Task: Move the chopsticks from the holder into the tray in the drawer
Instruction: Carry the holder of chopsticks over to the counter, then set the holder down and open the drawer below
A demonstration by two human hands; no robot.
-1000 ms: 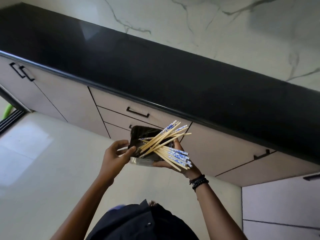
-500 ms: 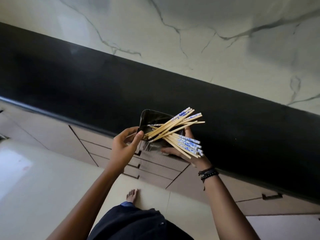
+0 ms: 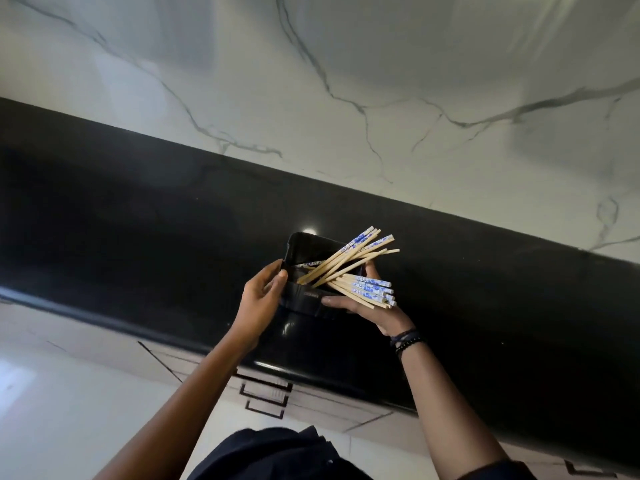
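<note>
The chopsticks [image 3: 349, 268] lie loose in the black container [image 3: 311, 299] that I hold up over the dark countertop [image 3: 138, 220]. Their plain tips sit inside it, while the blue-patterned ends fan out past its rim, one bunch toward 2 o'clock and another toward 4 o'clock, over my right hand [image 3: 367, 313].

My left hand [image 3: 259, 299] clasps the container's 9 o'clock end, thumb on the near wall and fingers curled round the far side. My right hand grips the 4 o'clock end, thumb flat along the near wall and fingers behind. Neither hand pinches the chopsticks; they only rest there.

That is the danger. If I dip the right end, the overhanging bunch will probably slide out onto the countertop or the floor. The drawers [image 3: 266, 396] at 6 o'clock look closed, so I expect to free a hand, and a one-handed hold could tip the load.
</note>
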